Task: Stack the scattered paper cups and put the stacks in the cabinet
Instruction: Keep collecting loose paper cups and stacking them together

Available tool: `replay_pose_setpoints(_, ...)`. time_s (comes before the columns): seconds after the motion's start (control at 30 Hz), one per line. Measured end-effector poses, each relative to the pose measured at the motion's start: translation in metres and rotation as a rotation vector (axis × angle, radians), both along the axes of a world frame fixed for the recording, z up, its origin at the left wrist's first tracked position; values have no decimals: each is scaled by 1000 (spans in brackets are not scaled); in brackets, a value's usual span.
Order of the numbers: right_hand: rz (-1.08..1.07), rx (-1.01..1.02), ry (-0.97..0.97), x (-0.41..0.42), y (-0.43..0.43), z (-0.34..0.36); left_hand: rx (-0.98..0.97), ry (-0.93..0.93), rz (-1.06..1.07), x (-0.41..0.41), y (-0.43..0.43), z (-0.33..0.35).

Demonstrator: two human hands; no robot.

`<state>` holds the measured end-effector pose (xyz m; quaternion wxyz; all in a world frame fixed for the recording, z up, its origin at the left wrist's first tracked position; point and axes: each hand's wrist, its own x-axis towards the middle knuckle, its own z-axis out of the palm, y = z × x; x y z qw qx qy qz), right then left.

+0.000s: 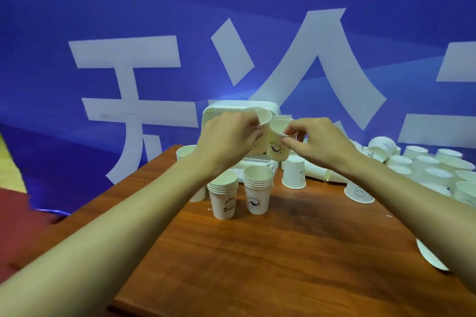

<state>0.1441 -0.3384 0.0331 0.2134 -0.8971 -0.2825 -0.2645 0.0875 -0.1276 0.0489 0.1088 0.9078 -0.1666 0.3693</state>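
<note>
My left hand [228,139] grips a white paper cup [263,121] by its side, held up above the table. My right hand [318,143] pinches the rim of a second printed cup [277,148] right beside it; the two cups touch. Below them two short stacks of cups stand upright on the wooden table [270,252]: a left stack [223,195] and a right stack [257,192]. Several loose cups [435,170] crowd the table's right side, some upright, some upside down. No cabinet is in view.
A white box-like container [240,107] stands behind my hands at the table's far edge. An upside-down cup [294,172] sits just right of the stacks. A blue banner with white characters [128,64] fills the background. The table's left edge runs diagonally.
</note>
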Motion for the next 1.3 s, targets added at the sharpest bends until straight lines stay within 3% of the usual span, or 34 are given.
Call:
replay_pose_setpoints(0.27,66,-115,66,2,41,-2,51,177,154,-5,45,-12)
replay_pose_setpoints(0.6,47,-152,167,13,41,-33,135,291,151,3,52,-46)
replay_pose_setpoints(0.77,98,-237,288,17,48,-60,171,561,126,11,52,-66)
replay_pose_setpoints(0.97,115,-198,315,24,47,-75,78,682,82,22,54,-70)
replay_pose_setpoints(1.3,85,-212,318,20,49,-77,56,695,150,24,47,-81)
